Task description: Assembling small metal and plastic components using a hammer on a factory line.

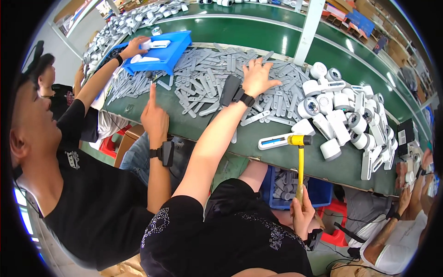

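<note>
My left hand [257, 79] is stretched out with fingers spread over a wide heap of flat grey plastic strips [210, 83]. Nothing is visible in its grip. Low at the right, my right hand [302, 213] is closed round the handle of a mallet [301, 161], which stands upright with its yellow and black head on top. Just left of the mallet head, a white elongated housing [273, 142] with a blue strip in its slot lies on the green table [221, 134]. Beyond it, to the right, are many piled white housings [339, 117] with round heads.
At my left, a co-worker reaches one hand [136, 47] into a blue tray [182, 46] with white parts; the other hand [154, 117] points a finger upward. A blue bin [323, 196] sits below the table edge. A pale post [310, 32] rises behind the heap.
</note>
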Tool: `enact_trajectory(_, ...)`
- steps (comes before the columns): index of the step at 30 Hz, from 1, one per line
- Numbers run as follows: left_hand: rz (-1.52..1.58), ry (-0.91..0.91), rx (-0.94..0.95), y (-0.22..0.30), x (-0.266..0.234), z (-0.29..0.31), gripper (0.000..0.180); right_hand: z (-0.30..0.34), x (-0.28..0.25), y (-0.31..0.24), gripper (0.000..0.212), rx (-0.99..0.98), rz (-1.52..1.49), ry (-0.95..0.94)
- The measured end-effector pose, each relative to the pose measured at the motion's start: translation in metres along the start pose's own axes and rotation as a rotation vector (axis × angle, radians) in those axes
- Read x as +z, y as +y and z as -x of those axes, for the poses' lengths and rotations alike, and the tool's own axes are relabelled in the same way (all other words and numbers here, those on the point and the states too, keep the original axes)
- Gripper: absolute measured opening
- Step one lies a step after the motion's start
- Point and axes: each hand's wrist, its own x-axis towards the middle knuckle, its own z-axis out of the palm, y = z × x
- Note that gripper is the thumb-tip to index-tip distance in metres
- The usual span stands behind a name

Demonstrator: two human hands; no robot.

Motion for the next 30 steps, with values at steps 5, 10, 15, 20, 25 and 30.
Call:
enact_trajectory(5,0.044,-0.379,0.127,0.002,0.019,-0.034,0.097,-0.007,-0.003,-0.004,0.051,-0.005,0.053,-0.001)
enact_trajectory(10,-0.030,-0.423,0.278,-0.004,0.039,-0.026,0.098,-0.011,-0.002,-0.012,0.050,0.038,0.073,0.016)
enact_trajectory(15,-0.062,-0.295,0.227,0.000,0.034,-0.010,0.072,-0.014,-0.001,-0.017,0.049,0.034,0.071,-0.014)
enact_trajectory(20,-0.127,-0.336,0.202,0.003,0.012,0.002,0.059,-0.012,-0.003,-0.016,0.049,0.010,0.083,-0.024)
enact_trajectory(25,-0.053,-0.177,0.171,-0.004,-0.003,0.008,0.052,-0.007,-0.008,-0.011,0.050,0.027,0.099,0.001)
enact_trajectory(30,0.045,-0.154,0.119,-0.026,-0.019,0.001,0.052,-0.003,-0.008,-0.009,0.051,0.009,0.037,-0.004)
